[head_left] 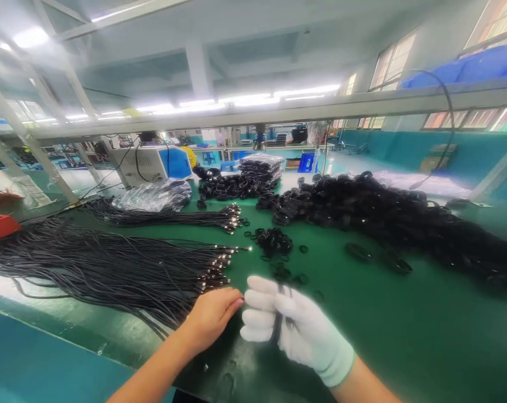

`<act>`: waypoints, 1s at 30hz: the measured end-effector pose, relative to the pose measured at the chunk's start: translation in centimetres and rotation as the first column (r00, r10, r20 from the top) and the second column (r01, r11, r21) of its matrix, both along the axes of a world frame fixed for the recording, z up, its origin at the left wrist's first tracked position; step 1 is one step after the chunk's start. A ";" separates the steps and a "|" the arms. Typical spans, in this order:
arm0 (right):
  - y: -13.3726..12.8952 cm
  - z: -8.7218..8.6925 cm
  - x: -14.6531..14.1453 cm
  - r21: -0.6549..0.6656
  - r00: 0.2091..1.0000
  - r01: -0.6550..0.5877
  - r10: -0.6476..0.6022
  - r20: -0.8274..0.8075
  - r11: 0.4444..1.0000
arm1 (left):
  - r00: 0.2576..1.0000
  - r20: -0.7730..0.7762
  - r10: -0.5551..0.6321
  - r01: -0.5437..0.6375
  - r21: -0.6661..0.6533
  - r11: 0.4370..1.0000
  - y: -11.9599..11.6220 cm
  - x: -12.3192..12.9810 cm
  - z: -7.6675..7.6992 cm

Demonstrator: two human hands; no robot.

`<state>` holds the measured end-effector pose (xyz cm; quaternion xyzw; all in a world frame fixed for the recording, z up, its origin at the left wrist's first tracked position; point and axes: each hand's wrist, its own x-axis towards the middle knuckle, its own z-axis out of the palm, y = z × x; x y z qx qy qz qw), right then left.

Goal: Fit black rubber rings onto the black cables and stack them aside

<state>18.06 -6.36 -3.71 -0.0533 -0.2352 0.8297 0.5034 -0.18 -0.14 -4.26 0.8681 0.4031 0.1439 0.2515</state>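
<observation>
Green table (383, 330) underneath everything; heap of coiled black cables (362, 207) along its far R side, beyond the gloved hand. Fan of straight black cables (102, 254) on the L, long axis running L–R, connector ends pointing R twd the hands; bare L hand (213, 313) is nearer, right at the fan's near R edge. Gloved R hand (297, 324) is palm-up-ish, fingers half curled w/ a dark cable loop (277, 327) gripped across them. L hand's fingers lie together, tips just beside the glove's fingertips; can't tell if they pinch anything. Small black rings (274, 242) are piled beyond the R hand; metal connectors (219, 260) sit btwn rings & fan, tiny.
</observation>
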 end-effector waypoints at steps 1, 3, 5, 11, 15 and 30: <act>0.1 -0.1 0.4 0.006 0.998 0.050 -0.051 0.038 0.999 | 0.996 -0.082 0.027 -0.022 0.065 0.998 -0.7 0.0 -0.2; 0.3 -0.4 1.0 0.014 0.986 0.126 -0.127 0.110 0.992 | 0.967 -0.232 0.106 -0.067 0.171 0.983 -1.9 0.4 -0.5; 0.4 -0.5 1.4 0.018 0.976 0.158 -0.159 0.150 0.987 | 0.917 -0.345 0.198 -0.121 0.233 0.965 -2.8 0.9 -0.6; 0.7 -0.2 1.5 0.019 0.958 0.228 -0.228 0.174 0.973 | 0.915 -0.369 0.162 -0.055 0.285 0.957 -5.1 2.3 0.0; 0.7 -0.9 0.9 -0.027 0.910 0.288 -0.265 0.318 0.957 | 0.938 -0.342 0.061 0.056 0.324 0.944 -6.3 2.8 0.7; -0.8 -2.6 -1.3 -0.194 0.933 -0.342 0.357 0.046 0.919 | 0.914 0.370 -0.164 0.256 -0.215 0.942 0.5 1.4 2.0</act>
